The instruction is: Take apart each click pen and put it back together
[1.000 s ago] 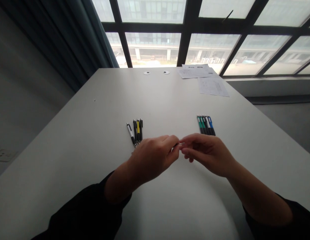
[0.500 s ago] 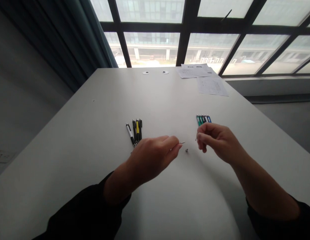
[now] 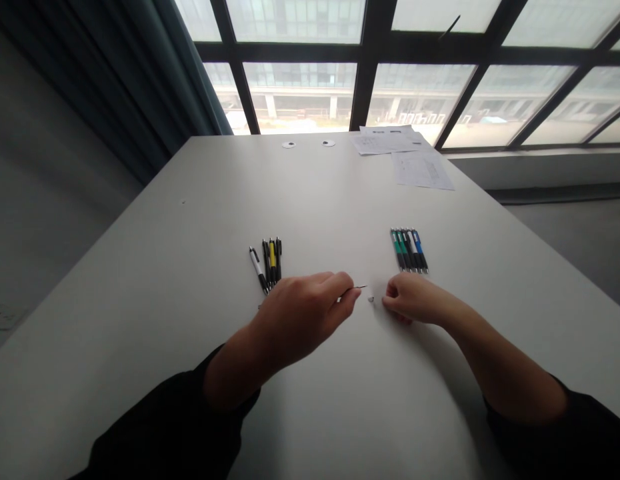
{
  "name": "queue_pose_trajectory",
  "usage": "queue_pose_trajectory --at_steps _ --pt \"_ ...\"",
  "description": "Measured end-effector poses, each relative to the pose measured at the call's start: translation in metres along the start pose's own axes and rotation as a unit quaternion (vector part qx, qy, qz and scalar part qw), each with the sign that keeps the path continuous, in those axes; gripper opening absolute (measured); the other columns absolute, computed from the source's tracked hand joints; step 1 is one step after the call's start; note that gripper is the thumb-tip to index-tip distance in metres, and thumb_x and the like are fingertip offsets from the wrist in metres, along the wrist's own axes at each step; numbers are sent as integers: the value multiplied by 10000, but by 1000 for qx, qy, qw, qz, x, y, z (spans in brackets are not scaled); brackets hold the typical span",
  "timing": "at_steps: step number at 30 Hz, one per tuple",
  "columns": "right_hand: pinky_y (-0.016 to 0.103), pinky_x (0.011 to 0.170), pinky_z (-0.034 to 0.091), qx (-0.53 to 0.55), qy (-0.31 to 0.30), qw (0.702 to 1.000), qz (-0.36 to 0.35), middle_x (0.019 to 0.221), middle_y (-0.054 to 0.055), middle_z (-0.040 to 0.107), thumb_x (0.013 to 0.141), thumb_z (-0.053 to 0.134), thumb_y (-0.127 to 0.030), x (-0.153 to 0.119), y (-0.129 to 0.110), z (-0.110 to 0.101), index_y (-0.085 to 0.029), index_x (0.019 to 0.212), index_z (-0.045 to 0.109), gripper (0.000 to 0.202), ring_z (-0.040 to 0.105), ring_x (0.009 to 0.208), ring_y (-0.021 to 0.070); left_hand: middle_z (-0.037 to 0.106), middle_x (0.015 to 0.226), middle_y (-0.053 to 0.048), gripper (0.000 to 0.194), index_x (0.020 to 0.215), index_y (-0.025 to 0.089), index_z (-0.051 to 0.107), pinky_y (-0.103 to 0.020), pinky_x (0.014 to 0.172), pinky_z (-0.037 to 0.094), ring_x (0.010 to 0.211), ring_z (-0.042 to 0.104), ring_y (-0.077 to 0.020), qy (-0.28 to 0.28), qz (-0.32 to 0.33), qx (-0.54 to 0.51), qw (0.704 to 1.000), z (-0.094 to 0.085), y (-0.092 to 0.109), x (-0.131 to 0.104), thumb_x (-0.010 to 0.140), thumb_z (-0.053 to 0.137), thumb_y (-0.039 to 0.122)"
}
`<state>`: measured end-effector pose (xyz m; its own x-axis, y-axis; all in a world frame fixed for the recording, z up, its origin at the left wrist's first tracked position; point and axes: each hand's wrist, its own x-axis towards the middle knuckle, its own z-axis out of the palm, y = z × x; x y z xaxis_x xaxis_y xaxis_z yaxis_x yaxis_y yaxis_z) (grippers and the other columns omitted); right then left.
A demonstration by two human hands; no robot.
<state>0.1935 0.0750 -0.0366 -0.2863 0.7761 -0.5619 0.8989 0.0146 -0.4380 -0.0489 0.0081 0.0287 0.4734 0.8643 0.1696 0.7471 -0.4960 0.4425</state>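
Silver and thin, a pointed metal rod point(image 3: 361, 287) sits in the left hand's point(image 3: 351, 291) grip, clamped between thumb and fingers above the white bench point(image 3: 320, 207). The right hand point(image 3: 407, 300) is beside a small silvery cone-shaped piece point(image 3: 371, 299); whether its grip is closed cannot be told.

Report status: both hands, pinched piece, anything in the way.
Left hand pinching thin metallic-looking rod, tip exposed. Right hand low beside small grey part on white table, grip unclear. Multicoloured pens beyond; left bunch partly hidden.
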Motion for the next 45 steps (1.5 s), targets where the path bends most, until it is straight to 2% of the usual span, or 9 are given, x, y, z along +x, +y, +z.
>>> queue_pose_trajectory --at_steps 16,20,22,25,28,33,39,41,45 --pt "240 524 519 7 1 1000 4 585 85 738 872 608 -258 -5 -6 -4 -162 601 636 289 704 506 180 683 759 -32 304 890 158 666 -257 599 418 614 590 -132 -8 -6 0 1000 0 1 0 1031 460 331" --pt "267 516 502 3 53 999 -10 571 66 713 924 618 -370 -22 -14 -14 -167 650 639 342 681 502 180 667 737 -25 307 893 155 663 -256 579 400 598 572 -129 -8 5 -6 1000 0 0 0 1036 455 330" --pt "267 536 527 81 91 990 -76 631 42 722 920 657 -434 -37 -20 -18 -173 764 669 304 688 550 171 670 746 -24 299 904 156 665 -262 589 403 614 580 -135 -5 9 -14 1000 2 1 0 1036 457 325" --pt "275 586 590 290 82 918 -256 719 23 727 864 766 -402 -55 -32 -17 -179 922 713 237 700 635 164 672 758 -18 265 886 162 656 -264 618 416 635 585 -134 1 20 -51 999 5 3 -2 1025 480 304" --pt "284 614 623 390 68 852 -342 745 28 743 865 787 -297 -62 -39 -9 -175 969 754 164 710 653 157 635 716 1 249 839 161 623 -245 590 397 594 533 -112 15 29 -104 994 8 8 -4 1018 487 270" --pt "291 580 614 442 113 799 -392 779 26 733 883 764 -195 -60 -40 -3 -205 938 780 58 703 644 153 593 689 27 226 874 163 624 -229 603 405 590 506 -98 21 21 -165 986 8 12 -4 1029 495 265" --pt "238 429 493 555 329 694 -320 760 12 680 877 766 -334 -67 -18 -41 -232 846 708 122 638 565 133 649 756 10 203 976 173 633 -237 685 476 656 569 -110 22 -1 -211 977 7 10 -1 1039 465 266" --pt "246 446 498 518 319 744 -276 719 6 665 864 769 -373 -64 -6 -52 -228 825 670 180 620 544 133 674 833 -15 233 1081 176 635 -263 731 514 683 591 -118 27 -20 -232 972 10 8 -1 1043 417 250" --pt "277 512 536 224 89 965 -102 663 36 681 926 651 -440 -41 11 -47 -184 798 625 287 659 551 164 694 929 -64 285 1227 169 597 -327 819 576 805 683 -153 14 -104 -359 928 19 1 3 1028 421 274"
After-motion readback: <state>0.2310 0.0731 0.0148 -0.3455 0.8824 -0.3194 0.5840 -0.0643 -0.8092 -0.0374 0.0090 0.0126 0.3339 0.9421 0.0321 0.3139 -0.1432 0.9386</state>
